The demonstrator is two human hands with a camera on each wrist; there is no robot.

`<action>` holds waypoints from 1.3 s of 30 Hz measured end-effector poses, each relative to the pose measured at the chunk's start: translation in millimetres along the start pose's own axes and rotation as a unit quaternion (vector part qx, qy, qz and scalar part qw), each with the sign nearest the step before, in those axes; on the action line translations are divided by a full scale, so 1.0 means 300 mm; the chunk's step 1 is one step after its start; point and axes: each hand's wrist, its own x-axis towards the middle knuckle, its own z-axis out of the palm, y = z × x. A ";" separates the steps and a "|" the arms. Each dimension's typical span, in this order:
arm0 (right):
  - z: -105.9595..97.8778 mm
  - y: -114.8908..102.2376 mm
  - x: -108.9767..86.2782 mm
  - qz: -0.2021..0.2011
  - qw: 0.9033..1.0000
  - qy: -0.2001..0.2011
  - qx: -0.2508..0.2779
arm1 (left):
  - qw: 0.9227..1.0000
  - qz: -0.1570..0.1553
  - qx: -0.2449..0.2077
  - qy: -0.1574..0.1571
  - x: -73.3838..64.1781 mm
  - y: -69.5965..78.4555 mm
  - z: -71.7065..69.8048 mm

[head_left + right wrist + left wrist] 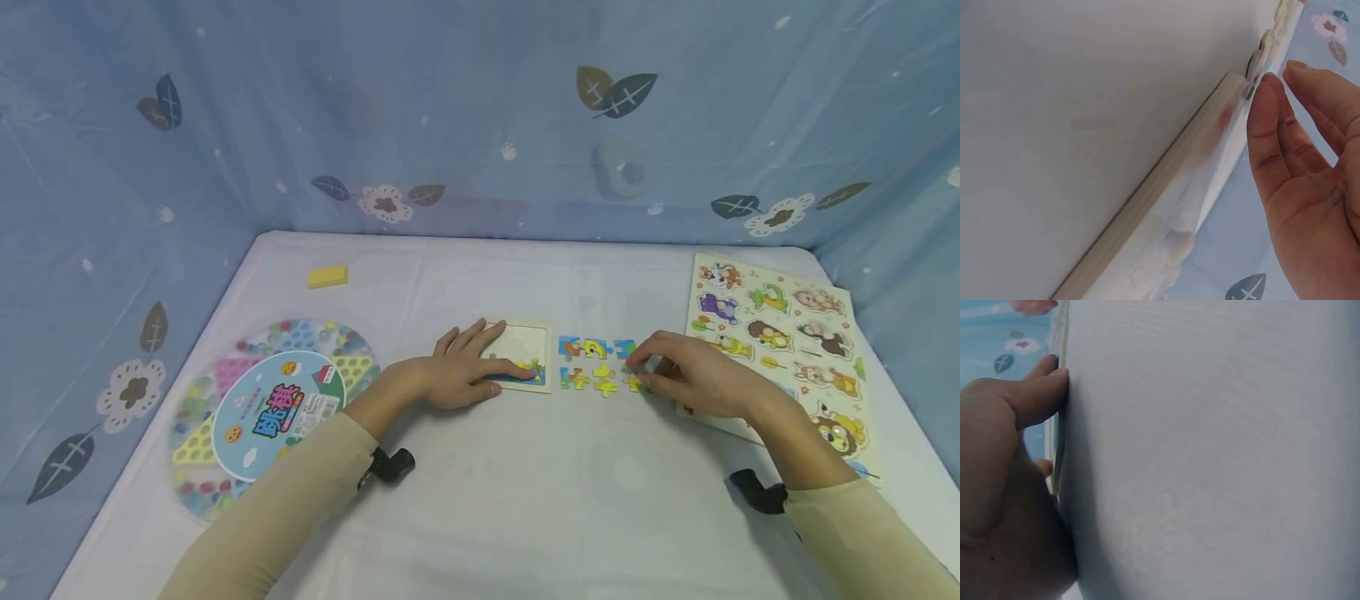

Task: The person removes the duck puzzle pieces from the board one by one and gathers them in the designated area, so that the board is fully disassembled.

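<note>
My left hand (pixel 468 367) lies over a shallow wooden puzzle tray (pixel 551 350), fingers spread, a fingertip on the coloured puzzle piece in its near right corner. In the left wrist view, the thumb (pixel 1044 397) rests along the tray's edge. Several jigsaw pieces (pixel 596 348) form two short rows just right of the tray. At their right end, my right hand (pixel 693 375) has its fingertips right at the last yellow piece (pixel 630 383), partly covering it. The right wrist view shows its fingers (pixel 1266 125) loosely bent, a small gap between thumb and fingertips.
A large board of animal pictures (pixel 817 333) lies at the right, under my right forearm. Left of my left arm is a round Chinese checkers set (pixel 281 408) with marbles. A yellow block (pixel 327 277) sits at the back left. Patterned blue curtain surrounds the table.
</note>
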 end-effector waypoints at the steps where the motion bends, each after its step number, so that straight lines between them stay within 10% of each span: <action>1: -0.001 -0.003 0.004 0.004 1.000 -0.002 0.004 | 1.000 -0.001 0.006 0.003 -0.003 0.004 -0.002; 13: 0.025 -0.069 0.107 -0.042 0.999 0.014 -0.025 | 0.992 -0.024 0.116 0.036 -0.011 0.066 0.010; 28: 0.052 -0.171 0.248 -0.089 0.996 -0.005 -0.022 | 0.994 -0.072 0.070 0.052 -0.026 -0.041 -0.097; 39: 0.096 -0.249 0.339 -0.115 0.993 -0.034 0.008 | 0.992 -0.104 0.064 0.000 0.016 -0.072 -0.120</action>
